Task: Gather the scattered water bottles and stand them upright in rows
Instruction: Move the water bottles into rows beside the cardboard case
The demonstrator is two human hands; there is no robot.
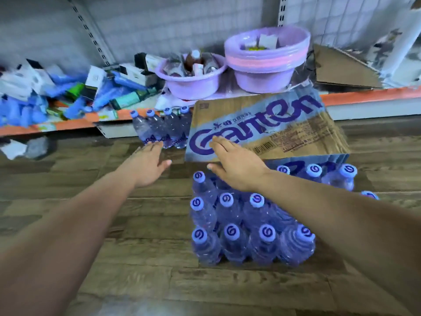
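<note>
Several clear water bottles with pale blue caps [241, 224] stand upright in rows on the wooden floor in front of me. A second short row of bottles [163, 127] stands farther back, against the shelf base. My left hand [149, 164] is stretched out flat, fingers apart, its tips just short of that far row, holding nothing. My right hand [235, 164] hovers open above the back of the near rows, in front of a flattened cardboard bottle carton [262, 126]. More bottles [328, 176] stand to the right, partly hidden by my right forearm.
A low shelf with an orange edge [364, 96] runs across the back. On it stand two purple basins [193, 76] holding goods, a heap of blue packets and small boxes [57, 92], and a cardboard piece [339, 69]. Wooden floor [141, 258] lies at left.
</note>
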